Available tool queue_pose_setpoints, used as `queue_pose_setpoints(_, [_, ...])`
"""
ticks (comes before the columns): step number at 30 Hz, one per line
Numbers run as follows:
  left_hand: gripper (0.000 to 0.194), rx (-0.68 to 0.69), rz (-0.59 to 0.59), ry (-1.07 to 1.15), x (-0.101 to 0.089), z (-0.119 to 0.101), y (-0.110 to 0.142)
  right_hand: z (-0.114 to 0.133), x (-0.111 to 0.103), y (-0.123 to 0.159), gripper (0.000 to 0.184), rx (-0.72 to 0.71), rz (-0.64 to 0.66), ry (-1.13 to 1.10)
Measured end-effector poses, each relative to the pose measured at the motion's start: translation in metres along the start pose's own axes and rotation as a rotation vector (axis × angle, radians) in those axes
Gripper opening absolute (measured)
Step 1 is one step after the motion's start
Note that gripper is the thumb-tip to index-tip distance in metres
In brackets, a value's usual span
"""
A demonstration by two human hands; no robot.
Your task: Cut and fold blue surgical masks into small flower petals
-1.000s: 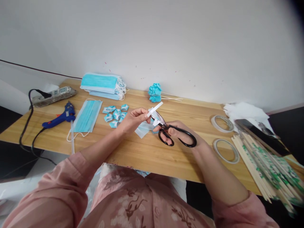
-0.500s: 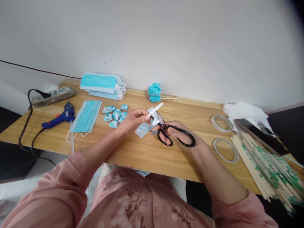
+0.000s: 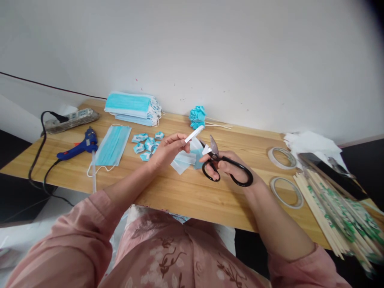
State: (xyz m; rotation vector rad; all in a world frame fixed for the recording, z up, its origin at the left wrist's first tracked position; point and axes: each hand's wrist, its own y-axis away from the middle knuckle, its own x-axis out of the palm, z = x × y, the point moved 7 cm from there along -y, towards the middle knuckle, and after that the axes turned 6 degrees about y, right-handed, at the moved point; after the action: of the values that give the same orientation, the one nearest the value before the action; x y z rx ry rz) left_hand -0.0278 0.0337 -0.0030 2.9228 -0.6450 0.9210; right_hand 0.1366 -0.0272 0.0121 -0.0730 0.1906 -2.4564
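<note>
Between the thumb and fingers of my left hand [image 3: 172, 151] is a narrow white strip [image 3: 194, 134], pointing up and to the right. My right hand [image 3: 229, 164] grips black-handled scissors [image 3: 214, 154], their blades parted and apart from the strip. A small white scrap [image 3: 206, 150] shows at the blades; whether fingers or blades hold it I cannot tell. Under the hands lie pale, translucent sheet pieces [image 3: 180, 165] and a blue piece [image 3: 198, 157]. Several small folded blue-and-white pieces [image 3: 146, 156] sit just left of my left hand.
Left on the wooden table [image 3: 180, 196] are a blue glue gun [image 3: 79, 148], a power strip [image 3: 72, 121], one flat mask [image 3: 112, 145] and a mask stack [image 3: 132, 107]. Blue flowers on sticks [image 3: 197, 116] lie behind. Tape rolls [image 3: 286, 193], a phone [image 3: 333, 174] and wrapped chopsticks [image 3: 339, 216] are right.
The scissors have drawn away to the right from the strip, and their blades have opened wider. The strip in my left hand now stands clear of them.
</note>
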Motion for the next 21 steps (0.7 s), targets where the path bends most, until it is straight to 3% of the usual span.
queue_pose_setpoints(4, [0.040, 0.043, -0.016, -0.080, -0.004, 0.000, 0.000, 0.001, -0.004, -0.002, 0.045, -0.007, -0.085, -0.003])
queue_pose_setpoints(9, [0.048, 0.065, -0.002, -0.132, -0.005, 0.001, -0.001, -0.002, 0.001, 0.000, 0.045, 0.045, -0.021, 0.007])
queue_pose_setpoints(21, [0.048, 0.086, -0.004, -0.105, -0.008, 0.002, -0.002, 0.003, 0.006, -0.001, 0.046, 0.065, -0.004, 0.011])
